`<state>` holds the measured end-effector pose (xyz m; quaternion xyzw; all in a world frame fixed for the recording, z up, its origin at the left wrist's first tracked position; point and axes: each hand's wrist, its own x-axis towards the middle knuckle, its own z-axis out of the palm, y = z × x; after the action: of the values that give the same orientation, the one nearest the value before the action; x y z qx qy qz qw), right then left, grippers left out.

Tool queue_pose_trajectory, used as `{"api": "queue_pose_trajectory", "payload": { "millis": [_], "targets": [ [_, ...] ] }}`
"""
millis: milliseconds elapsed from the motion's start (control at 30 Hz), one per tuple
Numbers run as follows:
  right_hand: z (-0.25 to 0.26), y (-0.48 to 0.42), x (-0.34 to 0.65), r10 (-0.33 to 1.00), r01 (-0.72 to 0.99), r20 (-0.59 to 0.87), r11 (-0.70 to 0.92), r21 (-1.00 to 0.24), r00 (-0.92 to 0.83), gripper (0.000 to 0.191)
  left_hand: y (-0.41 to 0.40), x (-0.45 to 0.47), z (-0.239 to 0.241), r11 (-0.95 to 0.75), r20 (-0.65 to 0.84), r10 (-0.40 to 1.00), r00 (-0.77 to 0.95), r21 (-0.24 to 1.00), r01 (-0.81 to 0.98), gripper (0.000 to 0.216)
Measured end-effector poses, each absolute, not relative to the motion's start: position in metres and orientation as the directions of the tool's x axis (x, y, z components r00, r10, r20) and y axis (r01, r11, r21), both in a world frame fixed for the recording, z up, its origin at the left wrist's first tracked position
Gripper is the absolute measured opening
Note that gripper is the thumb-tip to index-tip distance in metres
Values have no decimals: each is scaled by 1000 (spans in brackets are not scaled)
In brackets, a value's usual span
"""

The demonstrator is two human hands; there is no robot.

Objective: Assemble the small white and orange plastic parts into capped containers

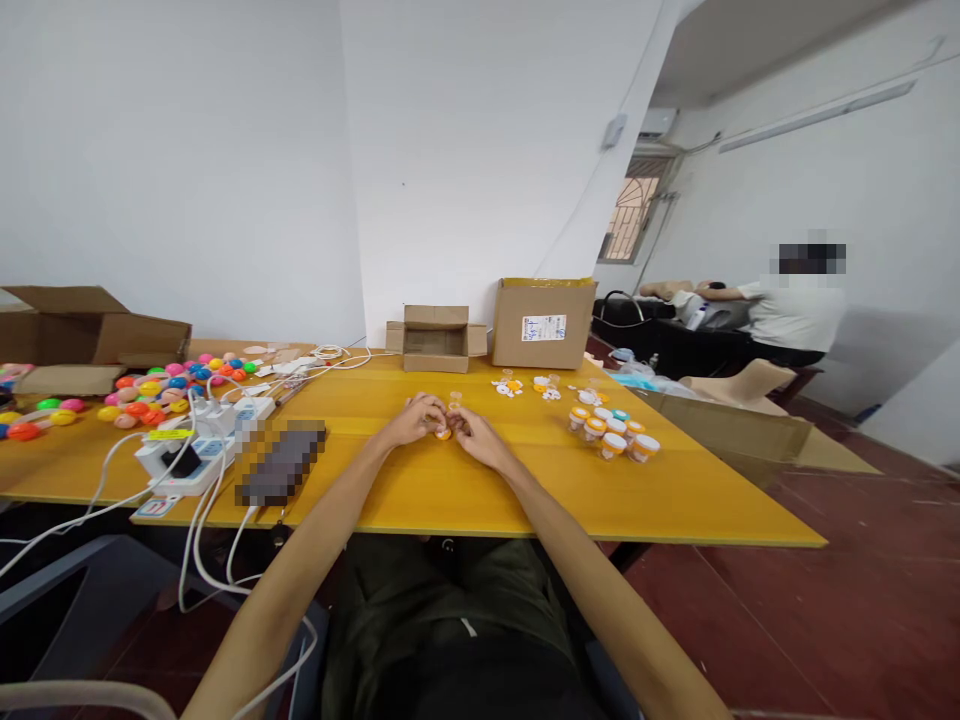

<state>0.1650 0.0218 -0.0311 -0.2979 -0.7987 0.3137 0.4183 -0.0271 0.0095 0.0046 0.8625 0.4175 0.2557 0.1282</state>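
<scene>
At the middle of the table (480,500) my left hand (418,419) has its fingers curled down onto a small orange-and-white lid (443,434). My right hand (478,437) is just to the right of the lid, fingers bent and drawn together; whatever they pinch is too small to make out. A small clear plastic cup (455,397) stands just beyond my fingertips. To the right, several clear jars with orange, white and teal lids (613,441) are grouped together. Small white and orange parts (510,386) lie in loose piles farther back.
Behind my hands are a small open carton (435,338) and a larger closed box (541,325). Leftward lie a phone (281,465), a power strip (199,460) with trailing cables, and colourful ball-ended toys (154,395). A person (795,315) sits at the far right.
</scene>
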Motion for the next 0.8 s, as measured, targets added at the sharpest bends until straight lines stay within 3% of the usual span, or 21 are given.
{"api": "queue_pose_trajectory", "payload": {
  "millis": [200,800],
  "targets": [
    [-29,20,164,719,180,465,622,-762,-517,42,10,-26,4,-622,342,783,520,445,645,17],
    [-24,15,163,706,202,463,640,-742,-535,39,9,-25,6,-630,344,777,528,433,645,16]
  ]
}}
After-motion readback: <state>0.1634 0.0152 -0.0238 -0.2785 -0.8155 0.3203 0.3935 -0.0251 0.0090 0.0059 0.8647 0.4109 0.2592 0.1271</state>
